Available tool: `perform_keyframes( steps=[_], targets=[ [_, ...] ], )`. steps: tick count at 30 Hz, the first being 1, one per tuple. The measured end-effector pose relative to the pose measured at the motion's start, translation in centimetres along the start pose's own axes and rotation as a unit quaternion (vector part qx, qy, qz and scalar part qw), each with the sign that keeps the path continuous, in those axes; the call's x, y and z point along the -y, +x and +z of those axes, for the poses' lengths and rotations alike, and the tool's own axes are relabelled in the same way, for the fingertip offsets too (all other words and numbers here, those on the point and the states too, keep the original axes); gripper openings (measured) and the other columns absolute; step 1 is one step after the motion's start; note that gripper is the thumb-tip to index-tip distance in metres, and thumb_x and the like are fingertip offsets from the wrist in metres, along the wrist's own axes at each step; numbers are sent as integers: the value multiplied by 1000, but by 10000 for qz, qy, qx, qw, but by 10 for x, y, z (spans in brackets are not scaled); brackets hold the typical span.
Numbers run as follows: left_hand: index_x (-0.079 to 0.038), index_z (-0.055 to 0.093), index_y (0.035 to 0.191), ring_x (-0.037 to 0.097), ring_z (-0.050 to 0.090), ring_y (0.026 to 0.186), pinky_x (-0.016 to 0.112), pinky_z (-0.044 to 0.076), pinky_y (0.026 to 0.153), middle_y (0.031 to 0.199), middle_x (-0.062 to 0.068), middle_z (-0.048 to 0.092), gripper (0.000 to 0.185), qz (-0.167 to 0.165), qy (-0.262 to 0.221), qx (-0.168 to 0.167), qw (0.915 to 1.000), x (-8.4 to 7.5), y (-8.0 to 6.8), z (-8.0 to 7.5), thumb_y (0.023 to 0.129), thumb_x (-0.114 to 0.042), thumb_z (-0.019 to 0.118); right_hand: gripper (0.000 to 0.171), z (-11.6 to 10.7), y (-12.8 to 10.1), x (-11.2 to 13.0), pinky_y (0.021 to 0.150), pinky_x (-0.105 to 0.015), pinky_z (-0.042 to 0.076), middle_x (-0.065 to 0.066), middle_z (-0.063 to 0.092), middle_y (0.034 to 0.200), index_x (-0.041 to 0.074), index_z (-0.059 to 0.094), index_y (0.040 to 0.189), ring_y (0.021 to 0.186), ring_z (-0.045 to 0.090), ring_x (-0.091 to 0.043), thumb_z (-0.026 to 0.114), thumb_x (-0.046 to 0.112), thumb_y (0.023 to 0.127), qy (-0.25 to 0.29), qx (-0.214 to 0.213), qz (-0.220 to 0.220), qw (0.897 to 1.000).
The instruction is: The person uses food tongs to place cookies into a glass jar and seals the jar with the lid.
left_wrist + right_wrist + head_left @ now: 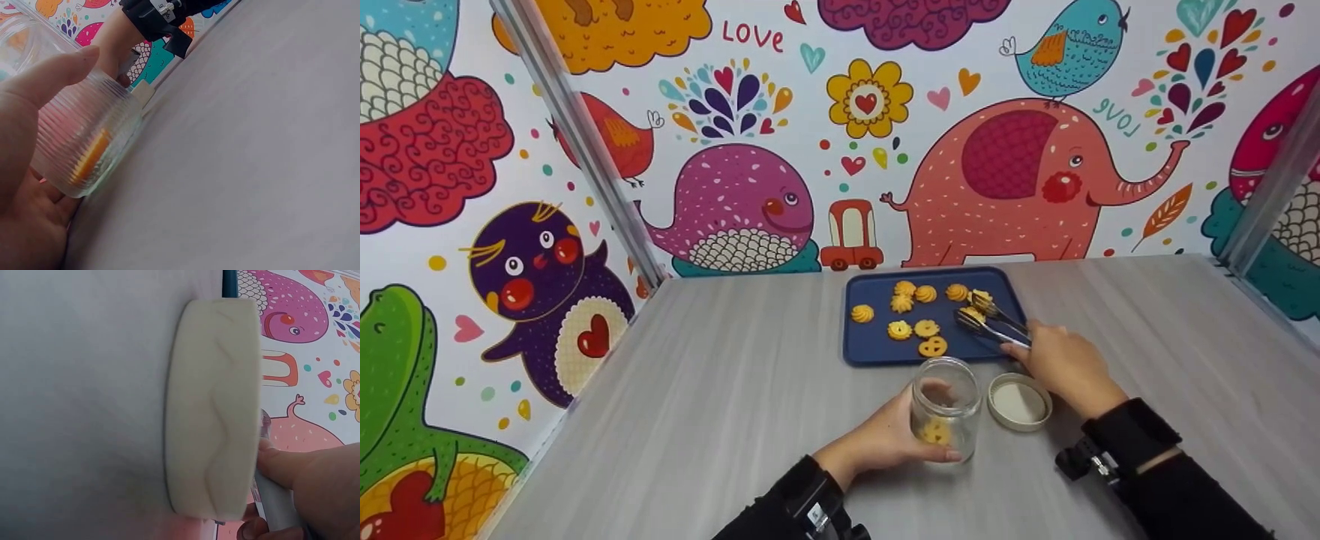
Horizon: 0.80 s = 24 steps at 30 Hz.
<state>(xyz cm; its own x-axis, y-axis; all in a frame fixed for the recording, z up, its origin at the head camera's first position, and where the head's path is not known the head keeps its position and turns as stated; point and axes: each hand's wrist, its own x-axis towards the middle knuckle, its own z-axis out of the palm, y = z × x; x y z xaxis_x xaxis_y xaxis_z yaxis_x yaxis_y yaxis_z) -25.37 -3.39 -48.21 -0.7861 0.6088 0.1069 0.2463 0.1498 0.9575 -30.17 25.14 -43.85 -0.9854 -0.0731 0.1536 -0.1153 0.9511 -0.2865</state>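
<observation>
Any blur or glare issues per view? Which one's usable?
Head view: sharp, even light, blue tray and cookies legible. Left wrist view: ribbed glass jar soft, washed out at top left. Right wrist view: cream lid fills the frame close-up, blurred; tongs' metal handle barely visible.

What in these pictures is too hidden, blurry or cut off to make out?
- Tongs, head view: tips too small to tell whether they grip a cookie.
- Tray, right wrist view: the lid blocks nearly all of it.
- Jar, left wrist view: ribbed glass blurs the cookie inside; left hand covers its side.
- Right hand: cut off by the frame edge.
</observation>
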Motion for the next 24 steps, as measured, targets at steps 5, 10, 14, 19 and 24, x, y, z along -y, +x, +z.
perform_keyframes(
  steps=[5,10,14,19,24],
  targets=[
    [-20,54,141,7,58,125,29,38,115,134,-11,61,76,10,-64,19,10000,2,1,0,78,-12,95,59,-5,0,-2,67,-60,53,-28,68,93,-9,63,120,83,68,-45,69,47,103,-27,169,3,9999],
    [-22,53,141,6,57,127,29,37,116,138,-12,60,75,0,54,74,10000,5,2,-1,79,-16,95,49,-12,1,-7,63,-51,48,-17,63,80,-4,65,110,73,62,-36,71,44,102,250,34,-91,9996],
    [-23,53,142,6,57,128,30,38,116,139,-12,60,75,-5,110,83,9999,5,2,-1,79,-18,95,42,-19,3,-11,59,-40,40,-9,56,73,2,63,101,67,55,-29,70,44,102,420,72,-97,9990],
    [-25,53,142,6,58,127,29,38,115,137,-13,60,76,13,90,87,9999,5,2,-1,79,-16,95,48,-29,3,-15,59,-38,39,-10,55,75,-1,62,107,69,55,-29,67,47,104,490,296,-2,9984],
    [-26,53,141,7,58,126,29,39,115,136,-13,60,76,47,61,80,9999,5,2,-1,78,-15,96,55,-37,2,-20,60,-38,40,-12,55,77,-5,61,111,71,54,-29,65,50,104,569,321,-36,9979]
  ],
)
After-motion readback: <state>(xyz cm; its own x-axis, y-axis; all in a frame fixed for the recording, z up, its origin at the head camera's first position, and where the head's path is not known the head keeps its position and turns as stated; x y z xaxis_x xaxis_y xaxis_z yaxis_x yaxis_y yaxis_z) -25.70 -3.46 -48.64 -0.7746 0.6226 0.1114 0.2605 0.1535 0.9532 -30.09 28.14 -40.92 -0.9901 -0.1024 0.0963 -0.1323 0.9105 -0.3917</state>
